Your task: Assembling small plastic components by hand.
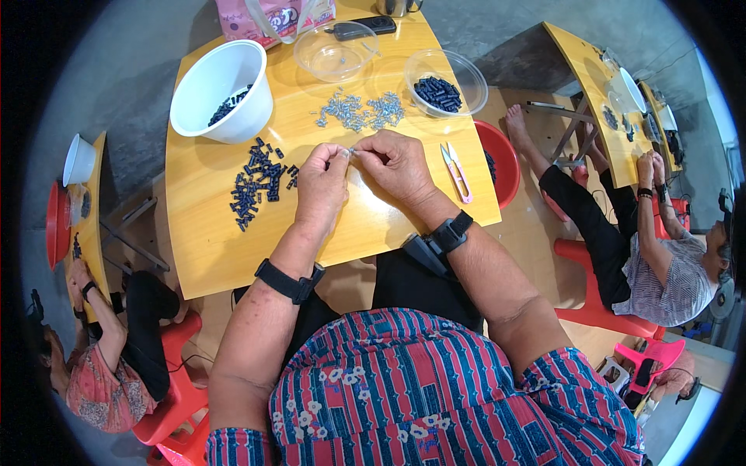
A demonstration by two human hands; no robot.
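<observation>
My left hand (322,182) and my right hand (399,165) meet over the middle of the wooden table (350,225). The thumb and forefinger of both are pinched together on one tiny grey piece (350,152), mostly covered by the fingertips. Just beyond them lies a loose spread of small silvery-grey pieces (350,114). A pile of small black cylindrical parts (252,186) is left of my left hand, with a few close to its edge. To the right of my right hand rest pink-handled thread snips (458,175), blades pointing away from me.
A white tub (260,105) with black parts stands back left. Clear plastic bowls, one nearly bare (336,66) and one with black parts (474,97), sit behind. A dark phone-like object (365,28) and pink bag (256,23) are farther back. A red basin (497,175) stands right; people sit both sides.
</observation>
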